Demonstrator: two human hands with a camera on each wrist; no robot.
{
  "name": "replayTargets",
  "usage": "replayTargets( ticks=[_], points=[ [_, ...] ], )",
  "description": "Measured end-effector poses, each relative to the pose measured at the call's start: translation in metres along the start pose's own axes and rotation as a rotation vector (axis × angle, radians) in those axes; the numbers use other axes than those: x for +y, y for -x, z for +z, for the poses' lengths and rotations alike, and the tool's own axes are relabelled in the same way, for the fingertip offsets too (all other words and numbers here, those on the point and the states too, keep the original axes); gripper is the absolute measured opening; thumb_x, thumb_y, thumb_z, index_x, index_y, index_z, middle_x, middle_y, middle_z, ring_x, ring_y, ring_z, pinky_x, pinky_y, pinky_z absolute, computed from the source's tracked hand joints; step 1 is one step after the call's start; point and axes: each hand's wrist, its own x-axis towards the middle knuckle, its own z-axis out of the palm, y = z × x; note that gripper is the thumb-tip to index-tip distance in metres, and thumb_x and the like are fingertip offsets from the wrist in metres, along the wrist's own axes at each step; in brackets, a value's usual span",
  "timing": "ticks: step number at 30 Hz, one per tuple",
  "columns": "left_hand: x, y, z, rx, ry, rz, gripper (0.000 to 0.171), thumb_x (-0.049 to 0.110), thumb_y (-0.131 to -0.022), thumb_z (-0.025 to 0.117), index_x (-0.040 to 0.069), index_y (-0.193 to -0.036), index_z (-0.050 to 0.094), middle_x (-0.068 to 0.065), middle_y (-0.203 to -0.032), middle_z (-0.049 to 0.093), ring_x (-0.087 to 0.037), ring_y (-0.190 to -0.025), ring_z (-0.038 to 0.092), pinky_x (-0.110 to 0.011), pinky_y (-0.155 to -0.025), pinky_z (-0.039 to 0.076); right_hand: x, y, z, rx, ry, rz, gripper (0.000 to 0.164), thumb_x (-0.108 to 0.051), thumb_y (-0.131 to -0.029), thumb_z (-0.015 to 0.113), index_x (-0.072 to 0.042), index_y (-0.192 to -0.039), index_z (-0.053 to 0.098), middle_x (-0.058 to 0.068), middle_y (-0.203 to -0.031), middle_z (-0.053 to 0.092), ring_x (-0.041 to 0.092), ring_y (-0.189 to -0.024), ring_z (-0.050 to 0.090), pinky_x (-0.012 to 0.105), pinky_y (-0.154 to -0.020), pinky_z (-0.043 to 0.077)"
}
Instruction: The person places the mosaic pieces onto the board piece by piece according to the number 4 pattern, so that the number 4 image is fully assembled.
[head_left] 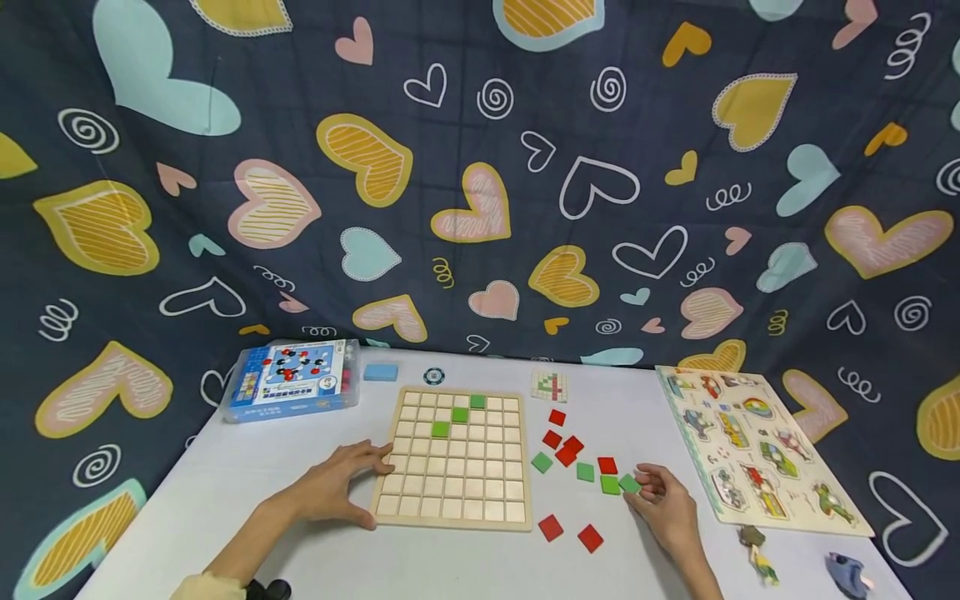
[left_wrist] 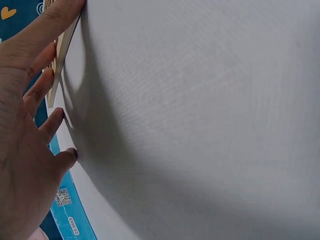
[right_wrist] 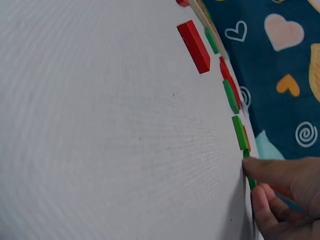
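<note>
A wooden grid board [head_left: 453, 526] lies on the white table with three green square tiles [head_left: 441, 429] in its upper cells, in a diagonal row. My left hand [head_left: 337, 483] rests against the board's left side, its fingers extended and spread and its thumb near the lower left corner. In the left wrist view the fingers of that hand [left_wrist: 35, 100] lie along the board's edge [left_wrist: 64, 45]. To the right of the board, my right hand [head_left: 666, 510] pinches a green tile [head_left: 628, 483] between thumb and fingertips. Another green tile [head_left: 611, 485] lies right beside it.
Several loose red tiles [head_left: 551, 527] and green tiles [head_left: 542, 462] are scattered between board and right hand. A pattern card [head_left: 550, 385], a round token [head_left: 434, 377], a blue block [head_left: 381, 372] and a plastic case [head_left: 292, 379] stand behind. A picture puzzle [head_left: 761, 450] lies far right.
</note>
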Motion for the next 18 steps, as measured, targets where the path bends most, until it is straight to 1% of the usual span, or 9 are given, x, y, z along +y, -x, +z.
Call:
replayTargets(
  ticks=[2,5,9,13,15,18],
  points=[
    [0.000,0.000,0.000,-0.001,-0.001,-0.002,0.070,0.051,-0.062,0.083,0.017,-0.120,0.063,-0.013,-0.148,0.041,-0.047,-0.135,0.030,-0.072,-0.102,0.027,0.002,0.000,0.000,0.027,-0.012,-0.001,0.041,0.003,-0.075,0.076,0.006,-0.113,0.061,0.018,-0.100,0.068,0.006,-0.078,0.060,0.011,-0.066,0.051],
    [0.001,0.000,0.000,-0.002,0.004,-0.004,0.070,0.050,-0.062,0.083,0.017,-0.121,0.063,-0.013,-0.148,0.041,-0.047,-0.135,0.030,-0.073,-0.100,0.029,0.004,-0.001,0.001,0.063,-0.020,0.002,0.037,0.004,-0.075,0.075,0.004,-0.110,0.063,0.017,-0.100,0.070,-0.001,-0.075,0.059,0.008,-0.065,0.048],
    [0.002,0.000,-0.002,-0.007,0.016,-0.011,0.071,0.049,-0.062,0.083,0.018,-0.121,0.062,-0.013,-0.149,0.040,-0.047,-0.135,0.028,-0.073,-0.098,0.030,0.006,-0.002,0.003,0.087,-0.054,0.030,0.036,0.002,-0.077,0.075,0.004,-0.111,0.064,0.018,-0.103,0.070,-0.004,-0.074,0.059,0.006,-0.064,0.047],
    [0.002,0.000,-0.001,-0.013,0.015,-0.002,0.070,0.049,-0.062,0.083,0.017,-0.121,0.062,-0.012,-0.149,0.040,-0.046,-0.135,0.028,-0.071,-0.101,0.028,0.005,-0.003,0.005,0.095,-0.145,0.067,0.036,0.004,-0.078,0.074,0.005,-0.113,0.064,0.020,-0.106,0.069,-0.006,-0.074,0.060,0.006,-0.065,0.049],
    [0.001,0.000,-0.001,-0.013,0.013,0.005,0.070,0.049,-0.063,0.083,0.016,-0.121,0.063,-0.012,-0.148,0.040,-0.046,-0.135,0.029,-0.071,-0.103,0.027,0.001,-0.003,0.006,0.082,-0.181,0.072,0.036,0.003,-0.079,0.073,0.006,-0.114,0.064,0.020,-0.107,0.069,-0.007,-0.075,0.061,0.006,-0.066,0.050],
    [0.001,0.000,-0.001,-0.011,0.009,0.009,0.070,0.050,-0.063,0.083,0.016,-0.121,0.063,-0.013,-0.148,0.040,-0.047,-0.135,0.029,-0.071,-0.104,0.025,-0.008,-0.004,0.012,0.052,-0.235,0.059,0.035,0.004,-0.080,0.073,0.007,-0.114,0.064,0.020,-0.106,0.069,-0.005,-0.077,0.063,0.007,-0.068,0.050]
  ],
)
